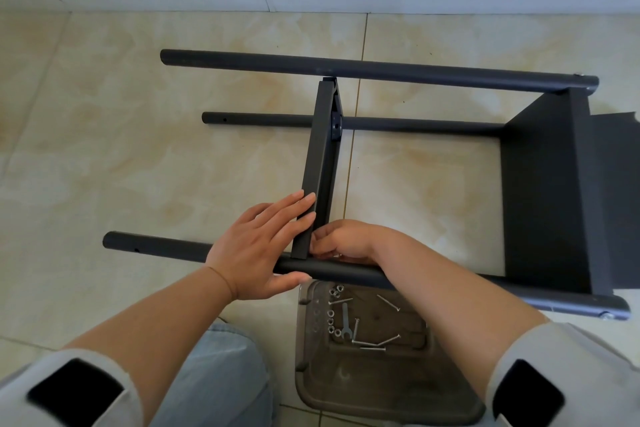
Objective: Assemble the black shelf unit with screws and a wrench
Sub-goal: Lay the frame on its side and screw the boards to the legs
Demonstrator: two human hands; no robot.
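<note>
matte black shelf unit [543, 184] lies on its side, poles running left-right. left hand [256, 246] flat, fingers straight against middle shelf panel [317, 166]; right hand [343, 241] fingers curled, pinching at its near corner.

We cannot see the right hand's [341, 241] fingertips, tucked behind the middle shelf panel [317, 166] where it meets the near pole [346, 272], so whatever they hold stays hidden. Our forearm covers part of the clear tray [311, 374], whose near corner the bottom edge cuts off. The end shelf [543, 191] runs out past the right edge.
</note>
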